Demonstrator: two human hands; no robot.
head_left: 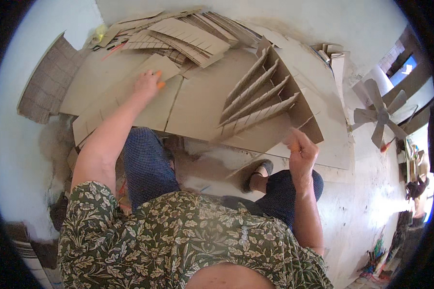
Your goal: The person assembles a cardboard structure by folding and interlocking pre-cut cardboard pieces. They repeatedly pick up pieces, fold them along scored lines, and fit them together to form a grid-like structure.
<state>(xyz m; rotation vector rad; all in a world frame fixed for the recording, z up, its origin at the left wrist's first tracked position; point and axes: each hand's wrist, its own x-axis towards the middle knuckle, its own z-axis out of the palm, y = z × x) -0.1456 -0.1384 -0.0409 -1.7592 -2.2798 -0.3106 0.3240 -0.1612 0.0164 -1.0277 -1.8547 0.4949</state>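
Observation:
My left hand rests on a long notched cardboard strip at the left of the board, its thumb and forefinger apart; orange covers sit on those fingertips. My right hand is closed near the board's front edge. A thin cardboard strip, seen nearly edge-on and smeared by motion, passes through its fingers. Just beyond that hand stands a partly assembled cardboard divider, with several upright notched strips side by side and a wider brown piece along their right.
Stacked notched cardboard strips lie at the back. Red and dark sticks are left of them. A corrugated sheet leans on the left wall. At the right stands a fan. My knees are under the board's front edge.

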